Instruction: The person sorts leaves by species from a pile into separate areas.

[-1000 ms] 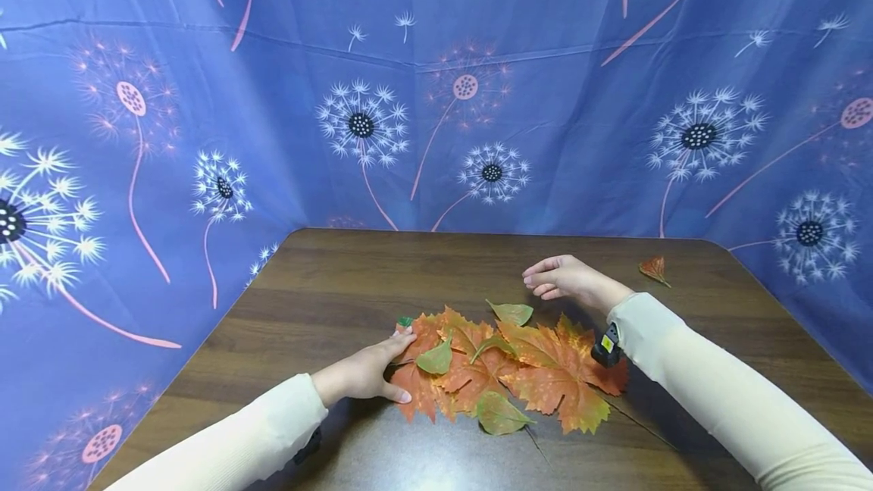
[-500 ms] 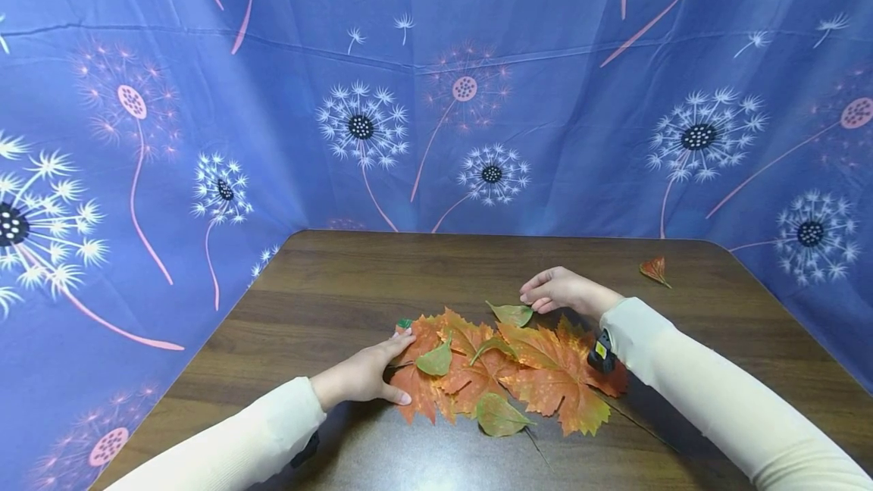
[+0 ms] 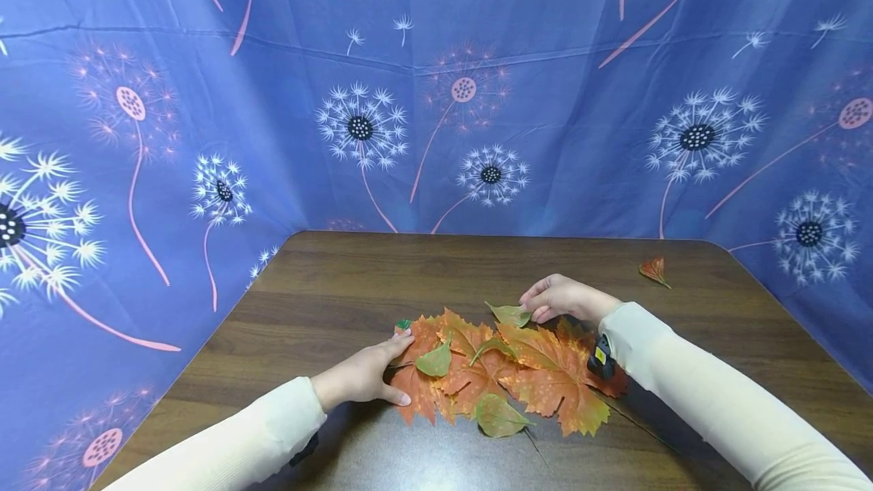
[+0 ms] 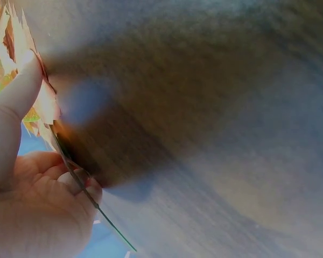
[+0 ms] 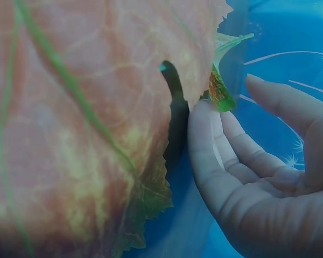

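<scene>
Large orange maple leaves (image 3: pixel 555 377) lie overlapped in a row on the brown table (image 3: pixel 355 271). Smaller green leaves lie on and around them, one (image 3: pixel 434 361) near the left end and another (image 3: pixel 499 415) at the front. My left hand (image 3: pixel 364 373) rests spread at the row's left end, thumb (image 4: pixel 27 80) on an orange leaf's edge; a thin stem (image 4: pixel 81 183) crosses its fingers. At the back, my right hand's fingertips touch the right edge of a green leaf (image 3: pixel 508 314). In the right wrist view, the thumb of the right hand (image 5: pixel 258 177) stands apart from the index finger.
A small reddish leaf (image 3: pixel 655 270) lies alone at the table's back right. Green bits (image 3: pixel 404 323) show beyond the left fingertips. Long stems (image 3: pixel 637 423) stick out toward the front. A blue dandelion-print cloth (image 3: pixel 566 135) hangs around the table.
My right hand has come down and slightly toward me, from above the table to the back green leaf's edge. That leaf has shifted barely left. My left hand stays put.
</scene>
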Tool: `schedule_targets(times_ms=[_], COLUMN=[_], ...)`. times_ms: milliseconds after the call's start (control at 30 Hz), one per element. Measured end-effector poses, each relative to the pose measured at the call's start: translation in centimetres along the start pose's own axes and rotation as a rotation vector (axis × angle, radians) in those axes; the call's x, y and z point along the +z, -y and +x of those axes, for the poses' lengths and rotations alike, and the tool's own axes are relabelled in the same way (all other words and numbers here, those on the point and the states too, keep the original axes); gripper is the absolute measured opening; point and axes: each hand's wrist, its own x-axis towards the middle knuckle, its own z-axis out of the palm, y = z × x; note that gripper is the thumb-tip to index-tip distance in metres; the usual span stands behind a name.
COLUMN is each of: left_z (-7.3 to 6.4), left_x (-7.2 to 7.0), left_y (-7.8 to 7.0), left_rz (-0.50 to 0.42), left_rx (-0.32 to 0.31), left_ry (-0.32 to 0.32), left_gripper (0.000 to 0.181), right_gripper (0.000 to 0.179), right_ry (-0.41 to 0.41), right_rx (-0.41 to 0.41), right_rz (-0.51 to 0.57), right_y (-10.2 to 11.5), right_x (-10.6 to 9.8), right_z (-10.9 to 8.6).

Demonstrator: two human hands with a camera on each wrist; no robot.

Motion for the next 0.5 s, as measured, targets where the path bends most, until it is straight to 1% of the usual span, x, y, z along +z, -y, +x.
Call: schedule_targets(times_ms=[200, 500], left_z=[0.09, 0.41], left_x=[-0.02, 0.09], left_y=[0.14, 0.39], left_rz=[0.0, -0.006], left_rx=[-0.005, -0.007], left_ry=[0.022, 0.031], left_gripper=[0.097, 0.097], right_gripper=[0.029, 0.024], right_ry=[-0.014, -0.109], right_rx=[-0.011, 0.043], right_rz=[-0.002, -0.003], right_y=[-0.48, -0.43], right_x=[0.35, 0.45], right_z=[0.22, 0.48])
